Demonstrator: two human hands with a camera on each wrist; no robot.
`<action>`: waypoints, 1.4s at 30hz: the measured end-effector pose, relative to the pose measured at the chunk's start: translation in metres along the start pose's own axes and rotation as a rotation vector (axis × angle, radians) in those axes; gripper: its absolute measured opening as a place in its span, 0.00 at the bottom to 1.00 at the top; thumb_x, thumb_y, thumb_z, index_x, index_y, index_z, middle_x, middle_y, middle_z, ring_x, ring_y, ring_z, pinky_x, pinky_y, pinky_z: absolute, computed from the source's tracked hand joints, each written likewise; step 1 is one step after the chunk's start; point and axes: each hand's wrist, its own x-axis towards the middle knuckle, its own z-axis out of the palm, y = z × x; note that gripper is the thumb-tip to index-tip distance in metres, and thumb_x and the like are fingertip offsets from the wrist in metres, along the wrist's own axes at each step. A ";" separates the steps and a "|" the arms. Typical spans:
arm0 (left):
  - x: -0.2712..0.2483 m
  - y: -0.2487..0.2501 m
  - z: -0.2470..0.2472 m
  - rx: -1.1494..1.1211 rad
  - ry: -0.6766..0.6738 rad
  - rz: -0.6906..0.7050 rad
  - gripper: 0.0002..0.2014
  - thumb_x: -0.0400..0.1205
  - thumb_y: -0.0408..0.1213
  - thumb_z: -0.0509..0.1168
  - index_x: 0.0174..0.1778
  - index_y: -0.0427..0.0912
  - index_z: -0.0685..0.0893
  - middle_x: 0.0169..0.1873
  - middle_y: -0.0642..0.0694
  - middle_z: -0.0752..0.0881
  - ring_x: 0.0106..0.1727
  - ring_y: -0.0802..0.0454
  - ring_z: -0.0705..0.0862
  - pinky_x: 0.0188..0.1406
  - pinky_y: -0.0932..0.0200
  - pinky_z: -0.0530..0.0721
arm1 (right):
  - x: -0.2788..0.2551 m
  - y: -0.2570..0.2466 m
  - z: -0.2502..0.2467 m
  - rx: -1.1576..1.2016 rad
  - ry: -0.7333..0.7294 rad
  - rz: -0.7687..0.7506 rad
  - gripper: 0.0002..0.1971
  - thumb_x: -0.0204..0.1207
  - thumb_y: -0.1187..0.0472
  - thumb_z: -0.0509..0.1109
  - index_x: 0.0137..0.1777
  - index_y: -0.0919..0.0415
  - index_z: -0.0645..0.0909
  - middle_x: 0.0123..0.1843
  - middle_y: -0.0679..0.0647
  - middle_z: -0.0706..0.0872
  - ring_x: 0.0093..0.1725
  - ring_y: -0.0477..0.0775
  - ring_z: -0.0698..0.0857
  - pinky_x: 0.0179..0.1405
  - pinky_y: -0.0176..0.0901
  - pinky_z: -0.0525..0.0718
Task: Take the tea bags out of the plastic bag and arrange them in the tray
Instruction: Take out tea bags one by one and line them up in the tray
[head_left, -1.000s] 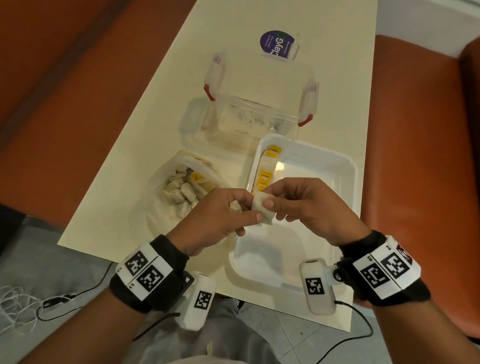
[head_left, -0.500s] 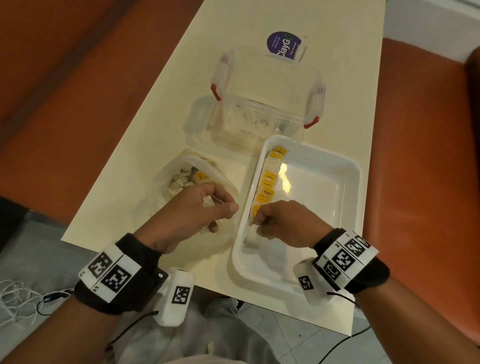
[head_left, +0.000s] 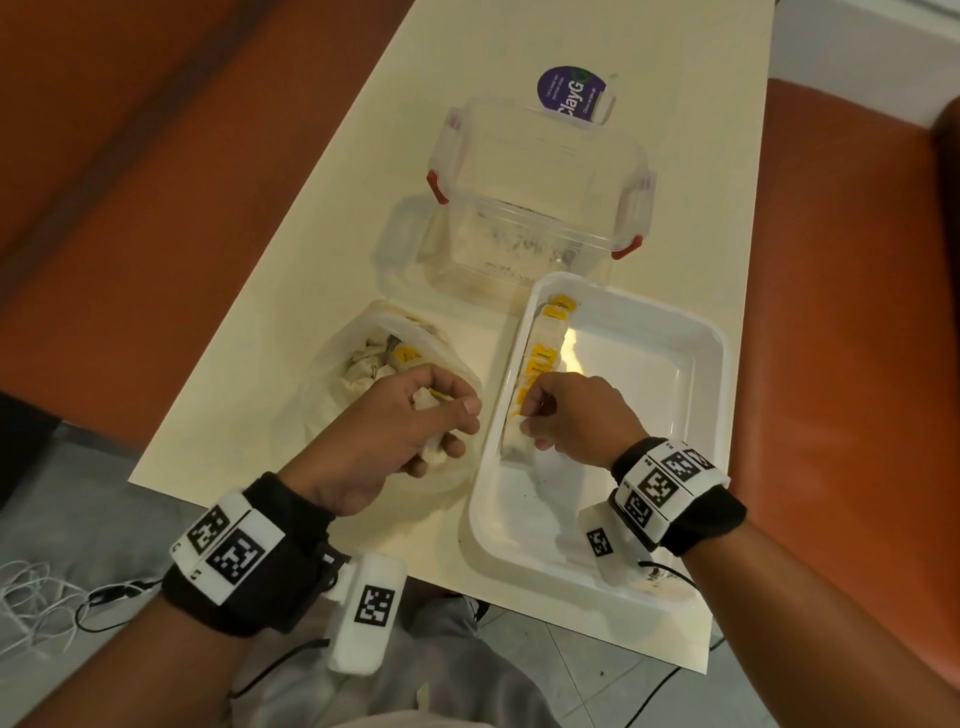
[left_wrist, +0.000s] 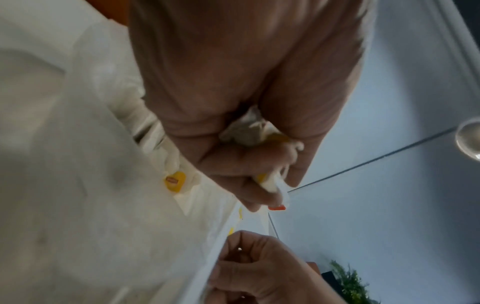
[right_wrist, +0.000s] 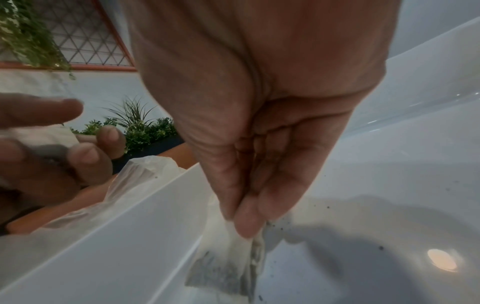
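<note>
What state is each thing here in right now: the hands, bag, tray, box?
Left hand: holds tea bags above the plastic bag.
Right hand: fingers pinch one tea bag by the tray's left wall.
Plastic bag: open, tea bags inside.
Tray: row of tea bags along its left wall.
Clear box: open, lidless.

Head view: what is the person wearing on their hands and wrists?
Both hands, left hand and right hand, are bare. Each wrist has a black band carrying white square-code tags, plus a white tagged camera box with a thin black cable.
</note>
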 end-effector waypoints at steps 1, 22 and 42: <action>0.000 0.000 0.001 -0.076 -0.016 -0.020 0.05 0.83 0.37 0.70 0.52 0.45 0.83 0.45 0.44 0.91 0.37 0.57 0.85 0.25 0.65 0.77 | 0.000 0.000 0.000 0.007 0.011 0.002 0.05 0.75 0.59 0.74 0.42 0.48 0.82 0.33 0.46 0.91 0.32 0.41 0.87 0.44 0.43 0.87; 0.007 0.006 0.014 -0.842 -0.091 -0.163 0.17 0.84 0.22 0.55 0.68 0.27 0.79 0.58 0.29 0.83 0.63 0.34 0.87 0.53 0.50 0.91 | -0.058 -0.023 -0.012 0.265 0.184 -0.421 0.17 0.73 0.50 0.80 0.58 0.39 0.79 0.58 0.42 0.81 0.41 0.47 0.84 0.40 0.35 0.82; 0.005 -0.002 0.038 -0.076 -0.091 0.044 0.07 0.79 0.47 0.72 0.48 0.49 0.89 0.47 0.50 0.91 0.39 0.57 0.88 0.25 0.66 0.75 | -0.061 -0.011 -0.035 0.559 0.269 -0.332 0.02 0.78 0.56 0.76 0.45 0.49 0.89 0.39 0.47 0.91 0.39 0.46 0.86 0.41 0.53 0.85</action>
